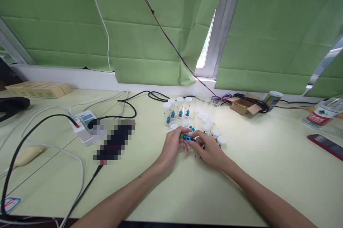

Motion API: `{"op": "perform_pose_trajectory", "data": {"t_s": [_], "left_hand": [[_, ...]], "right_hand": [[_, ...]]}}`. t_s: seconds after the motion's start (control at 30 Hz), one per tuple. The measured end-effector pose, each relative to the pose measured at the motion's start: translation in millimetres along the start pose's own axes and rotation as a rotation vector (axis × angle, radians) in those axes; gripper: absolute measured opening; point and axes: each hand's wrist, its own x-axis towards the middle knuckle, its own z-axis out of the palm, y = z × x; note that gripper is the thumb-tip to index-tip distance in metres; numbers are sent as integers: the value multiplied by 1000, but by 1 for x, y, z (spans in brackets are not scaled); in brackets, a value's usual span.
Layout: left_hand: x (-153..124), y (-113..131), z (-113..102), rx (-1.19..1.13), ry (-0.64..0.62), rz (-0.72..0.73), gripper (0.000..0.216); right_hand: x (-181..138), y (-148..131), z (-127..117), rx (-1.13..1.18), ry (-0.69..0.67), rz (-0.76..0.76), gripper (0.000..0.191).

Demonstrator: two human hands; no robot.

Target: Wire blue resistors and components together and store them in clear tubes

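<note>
My left hand is closed around a small shiny blue-and-green piece, its fingers curled underneath. From the other side my right hand pinches the piece's dark right end. Its exact kind is too small to make out. Just behind the hands stand several clear, white-capped vials holding blue pieces on thin dark stems. Another blue piece lies right behind my fingers. More vials with white caps are beside my right hand, partly hidden by it.
A power strip with black and white cables occupies the left, near a pixelated dark object. An open cardboard box, a can, a large bottle and a red-edged phone are at right.
</note>
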Motion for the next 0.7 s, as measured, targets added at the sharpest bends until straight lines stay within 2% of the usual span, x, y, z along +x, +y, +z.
{"op": "perform_pose_trajectory", "data": {"t_s": [0.7], "left_hand": [[1,-2,0,-3,3,4,42]], "right_hand": [[0,0,-2,-38,-18,-20,26]]}}
